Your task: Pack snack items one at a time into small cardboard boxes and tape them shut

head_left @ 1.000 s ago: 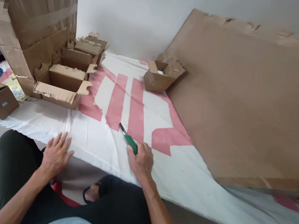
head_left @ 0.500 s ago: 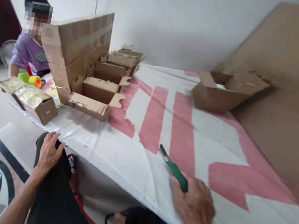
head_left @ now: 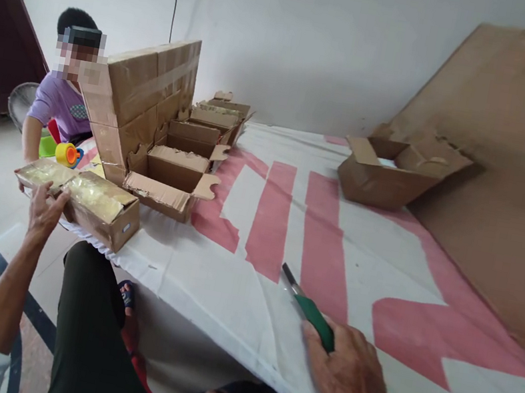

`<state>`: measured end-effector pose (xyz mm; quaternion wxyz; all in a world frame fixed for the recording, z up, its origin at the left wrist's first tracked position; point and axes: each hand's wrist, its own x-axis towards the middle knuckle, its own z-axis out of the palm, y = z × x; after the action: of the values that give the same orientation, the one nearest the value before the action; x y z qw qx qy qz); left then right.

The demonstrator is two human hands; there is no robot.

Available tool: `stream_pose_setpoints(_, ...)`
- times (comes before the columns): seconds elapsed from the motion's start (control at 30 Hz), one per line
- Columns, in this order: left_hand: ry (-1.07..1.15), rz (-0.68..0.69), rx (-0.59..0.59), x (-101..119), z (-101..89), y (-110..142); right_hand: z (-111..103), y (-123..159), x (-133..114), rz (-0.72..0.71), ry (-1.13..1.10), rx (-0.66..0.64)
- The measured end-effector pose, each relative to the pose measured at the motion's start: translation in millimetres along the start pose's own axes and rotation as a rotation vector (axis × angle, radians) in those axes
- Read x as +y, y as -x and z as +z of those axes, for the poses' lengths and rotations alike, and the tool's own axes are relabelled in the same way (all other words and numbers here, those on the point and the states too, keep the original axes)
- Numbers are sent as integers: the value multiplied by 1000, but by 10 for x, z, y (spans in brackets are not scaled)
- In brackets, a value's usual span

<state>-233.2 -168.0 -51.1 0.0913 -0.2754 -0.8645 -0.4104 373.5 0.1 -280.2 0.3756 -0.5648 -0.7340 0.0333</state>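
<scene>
My right hand (head_left: 347, 373) rests on the white and pink sheet (head_left: 284, 248), closed round the green handle of a box cutter (head_left: 308, 309) whose blade points up and left. My left hand (head_left: 44, 211) reaches out to the left and touches the near edge of a small brown box (head_left: 98, 208) filled with shiny yellowish packets; its fingers curl on the box edge. My dark trouser legs fill the bottom middle.
A row of open cardboard boxes (head_left: 172, 174) stands by a large taped carton (head_left: 143, 91). Another open box (head_left: 389, 171) sits by a big cardboard sheet (head_left: 514, 180) leaning at the right. A person in a purple shirt (head_left: 57, 106) sits at the left with colourful toys (head_left: 64, 151).
My left hand has lifted off my knee and gone out left to the small packet box, which now lies closer to me. The right hand stays on the cutter.
</scene>
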Motion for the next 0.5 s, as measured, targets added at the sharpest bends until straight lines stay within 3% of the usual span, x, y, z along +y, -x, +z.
stream_pose_setpoints(0.2,-308,284,-36,350,303,394,-22,-43,-61,-35,59,28)
stream_pose_setpoints(0.33,-395,390,-198,580,395,344,-54,-47,-103,-71,123,38)
stream_pose_setpoints(0.5,-398,389,-248,591,404,184,-97,-91,-296,-77,78,100)
